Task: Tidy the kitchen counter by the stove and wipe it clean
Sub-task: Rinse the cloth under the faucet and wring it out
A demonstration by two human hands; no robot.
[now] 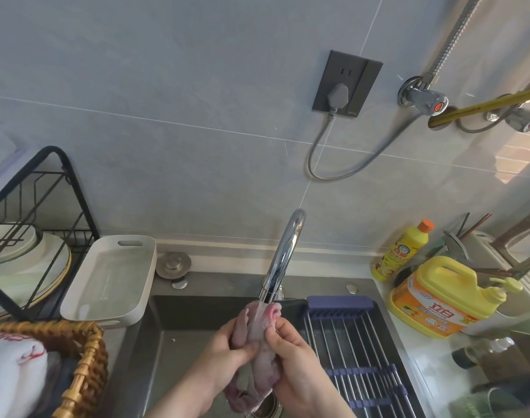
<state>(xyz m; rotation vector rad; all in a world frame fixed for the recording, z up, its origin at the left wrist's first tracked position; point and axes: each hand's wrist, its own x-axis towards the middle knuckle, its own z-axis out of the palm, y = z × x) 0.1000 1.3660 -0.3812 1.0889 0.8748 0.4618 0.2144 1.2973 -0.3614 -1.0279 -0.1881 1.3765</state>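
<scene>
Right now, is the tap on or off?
On. The tap pours water onto the pink cloth that the left hand and right hand hold over the sink.

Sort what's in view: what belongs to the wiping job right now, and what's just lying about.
In use: cloth, held by left hand and right hand; faucet running over it; sink.
Lying about: white tray, dish rack, detergent jug, yellow bottle, wicker basket.

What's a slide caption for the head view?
Left hand and right hand rinse a pink cloth under the running faucet over the sink.
</scene>
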